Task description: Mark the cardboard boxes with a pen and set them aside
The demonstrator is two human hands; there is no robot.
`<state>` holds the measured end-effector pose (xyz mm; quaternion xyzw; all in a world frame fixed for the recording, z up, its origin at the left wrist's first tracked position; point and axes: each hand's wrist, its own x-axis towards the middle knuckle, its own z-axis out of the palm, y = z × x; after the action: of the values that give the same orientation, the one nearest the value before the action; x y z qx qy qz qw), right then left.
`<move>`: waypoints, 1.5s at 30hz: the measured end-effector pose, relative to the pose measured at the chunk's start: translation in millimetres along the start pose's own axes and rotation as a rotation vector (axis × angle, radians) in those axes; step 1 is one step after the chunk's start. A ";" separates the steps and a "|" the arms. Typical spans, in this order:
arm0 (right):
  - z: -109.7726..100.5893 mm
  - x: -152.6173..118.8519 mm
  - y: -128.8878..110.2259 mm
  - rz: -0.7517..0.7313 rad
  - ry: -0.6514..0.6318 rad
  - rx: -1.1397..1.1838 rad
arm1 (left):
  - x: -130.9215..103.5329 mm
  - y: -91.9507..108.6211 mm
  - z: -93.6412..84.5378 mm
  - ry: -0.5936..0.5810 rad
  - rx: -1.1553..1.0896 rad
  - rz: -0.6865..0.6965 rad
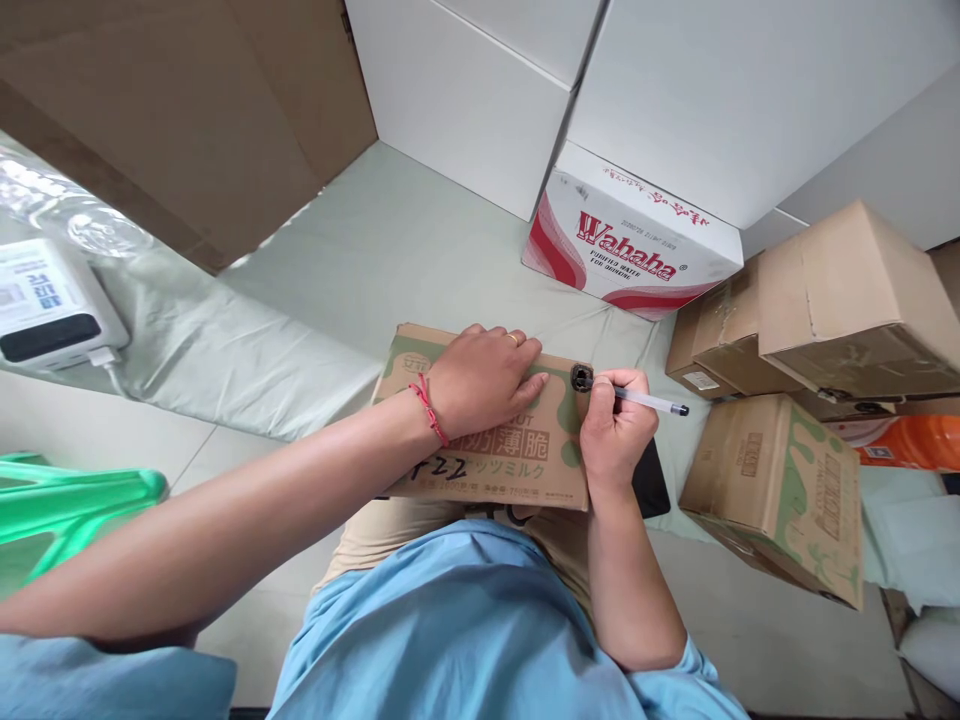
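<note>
A brown cardboard box (pixel 517 480) with green print and Japanese and Chinese lettering rests in front of me, over my lap and the cloth edge. My left hand (pixel 487 378), with a ring and a red string bracelet, presses on its top, fingers stretched toward the far edge. In my right hand (pixel 619 425) a slim pen (pixel 649 400) with a clear barrel and black end is pinched. Its point is at a small dark patch (pixel 580 377) by the box's far right corner; whether that is ink or a hole I cannot tell. Handwritten black figures (pixel 439 468) show below my left wrist.
Beyond the box stands a white and red Wahaha water carton (pixel 637 250). Brown cartons (pixel 847 290) are stacked at right, with another green-printed box (pixel 780 490) below. A dark flat object (pixel 651 482) lies beside my right wrist. A white device (pixel 56 305) and green plastic stool (pixel 75 510) are left.
</note>
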<state>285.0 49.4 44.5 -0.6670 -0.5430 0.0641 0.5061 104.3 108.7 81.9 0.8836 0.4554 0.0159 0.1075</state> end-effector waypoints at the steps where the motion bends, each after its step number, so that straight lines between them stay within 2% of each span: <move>1: -0.4 -0.5 0.2 -0.003 0.001 -0.002 | -0.1 0.2 -0.5 -0.003 0.000 0.000; 9: -0.9 -3.4 1.5 -0.008 0.101 0.061 | -0.5 0.5 -2.2 -0.004 -0.009 0.004; 15: 1.9 -1.1 1.6 0.019 0.003 0.085 | -0.4 0.3 -1.5 0.007 -0.022 0.009; 20: 2.0 0.3 2.6 0.013 -0.016 0.056 | -0.7 0.6 -1.2 0.011 -0.023 0.005; 36: 2.5 1.7 -1.1 0.036 0.104 -0.021 | -1.0 0.3 -1.7 0.017 -0.029 0.008; 45: 2.0 2.1 -2.2 0.040 0.119 -0.055 | -1.0 -0.2 -0.1 0.031 -0.047 0.006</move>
<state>283.2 52.1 46.2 -0.6939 -0.5001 0.0193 0.5178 103.5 108.0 82.0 0.8819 0.4537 0.0405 0.1212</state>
